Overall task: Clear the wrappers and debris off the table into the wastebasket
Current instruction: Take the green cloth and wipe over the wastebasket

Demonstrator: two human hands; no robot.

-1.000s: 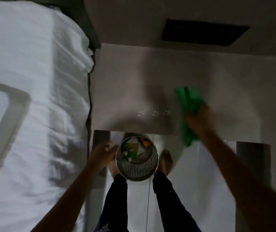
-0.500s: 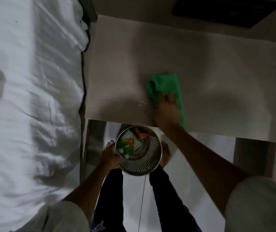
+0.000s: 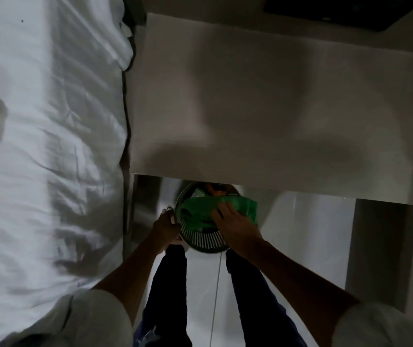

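A perforated metal wastebasket (image 3: 201, 242) hangs just below the near edge of the pale table (image 3: 263, 108). My left hand (image 3: 166, 225) grips its left rim. My right hand (image 3: 236, 225) holds a green cloth (image 3: 198, 211) over the basket's mouth, so most of the inside is hidden. An orange wrapper (image 3: 213, 190) shows at the basket's far side under the table edge. No crumbs are visible on the tabletop.
A bed with rumpled white sheets (image 3: 47, 146) runs along the left, tight against the table. A dark panel (image 3: 345, 11) lies beyond the table at the top right. A grey table leg (image 3: 375, 246) stands at the right. My legs stand on the white floor (image 3: 300, 234).
My right hand swept the green cloth toward me across the table, past the small crumbs, and off the near edge over the basket. The basket rose closer to the edge.
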